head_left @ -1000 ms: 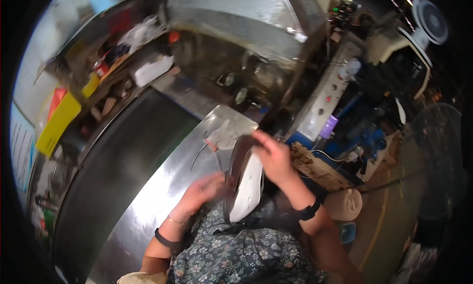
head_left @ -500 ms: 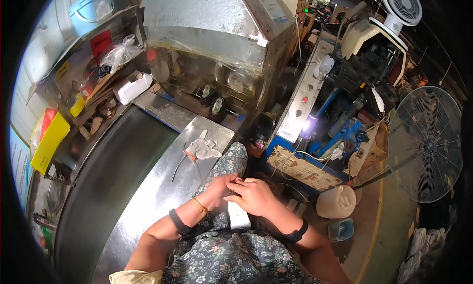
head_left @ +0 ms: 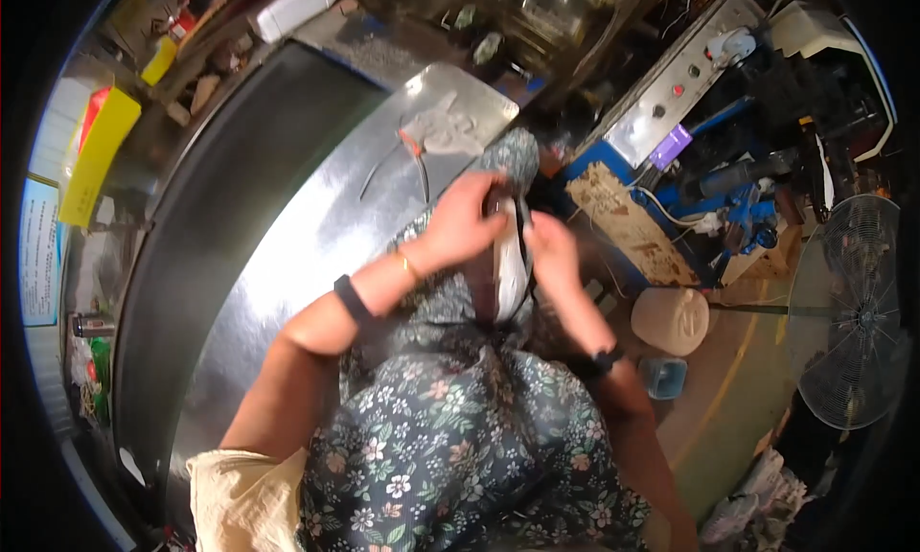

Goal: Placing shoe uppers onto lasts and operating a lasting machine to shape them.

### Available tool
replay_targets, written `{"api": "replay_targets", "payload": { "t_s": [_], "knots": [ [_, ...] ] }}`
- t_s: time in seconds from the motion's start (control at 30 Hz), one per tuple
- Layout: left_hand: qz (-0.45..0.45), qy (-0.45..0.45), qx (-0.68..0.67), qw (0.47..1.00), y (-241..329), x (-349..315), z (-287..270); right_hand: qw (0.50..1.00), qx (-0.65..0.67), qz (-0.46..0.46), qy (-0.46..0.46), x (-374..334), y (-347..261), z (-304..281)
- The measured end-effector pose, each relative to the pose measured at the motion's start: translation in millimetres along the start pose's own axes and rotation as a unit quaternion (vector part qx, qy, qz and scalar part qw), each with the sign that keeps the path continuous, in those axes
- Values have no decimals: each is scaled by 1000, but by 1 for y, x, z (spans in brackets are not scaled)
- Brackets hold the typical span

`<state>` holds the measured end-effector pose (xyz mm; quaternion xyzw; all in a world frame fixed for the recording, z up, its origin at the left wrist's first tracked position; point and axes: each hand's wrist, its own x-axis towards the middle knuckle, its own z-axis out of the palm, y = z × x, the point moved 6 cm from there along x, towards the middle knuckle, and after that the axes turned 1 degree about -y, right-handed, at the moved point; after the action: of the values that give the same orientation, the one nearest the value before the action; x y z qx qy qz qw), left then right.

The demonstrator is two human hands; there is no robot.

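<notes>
Over my lap is a long dark item with a white inside [head_left: 512, 264], shaped somewhat like a shoe; blur hides its exact kind. My left hand [head_left: 467, 221] is closed on its far left edge. On its right edge, the fingers of my right hand [head_left: 554, 255] are pinched near a dark strip. Beyond my left hand, a pale glove [head_left: 446, 132] lies on the shiny metal table [head_left: 287, 255], with an orange band and a thin dark cord beside it. A floral apron [head_left: 460, 437] covers my lap and legs.
A black conveyor belt [head_left: 230, 178] curves along the left. To the right stands a blue machine [head_left: 613, 207] with a button panel [head_left: 661, 121]. A beige jug [head_left: 670, 320], a small clear tub [head_left: 663, 377] and a large fan [head_left: 848, 312] are on the right.
The view has shifted, so the surroundings sit higher and farther right. My hands, formerly together above a white piece, have moved apart to opposite edges of the dark item, whose white inside now shows.
</notes>
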<state>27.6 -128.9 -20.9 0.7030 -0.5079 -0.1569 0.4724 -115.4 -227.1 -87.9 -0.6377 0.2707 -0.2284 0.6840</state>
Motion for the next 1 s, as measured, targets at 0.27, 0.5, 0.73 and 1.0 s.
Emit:
{"api": "replay_targets", "payload": {
  "t_s": [0.27, 0.5, 0.73, 1.0],
  "knots": [
    [-235, -61, -338, 909, -71, -12, -1, 971, -115, 196, -68, 17, 20, 28],
    [-187, -65, -360, 912, -82, -9, 17, 955, -151, 225, -123, -4, 34, 26],
    [-171, -93, -232, 953, -82, 20, 22, 759, -630, -162, -33, 16, -37, 55],
    [-246, -200, -257, 913, -77, 24, 25, 974, -168, 67, -135, -19, -1, 23]
  ]
}}
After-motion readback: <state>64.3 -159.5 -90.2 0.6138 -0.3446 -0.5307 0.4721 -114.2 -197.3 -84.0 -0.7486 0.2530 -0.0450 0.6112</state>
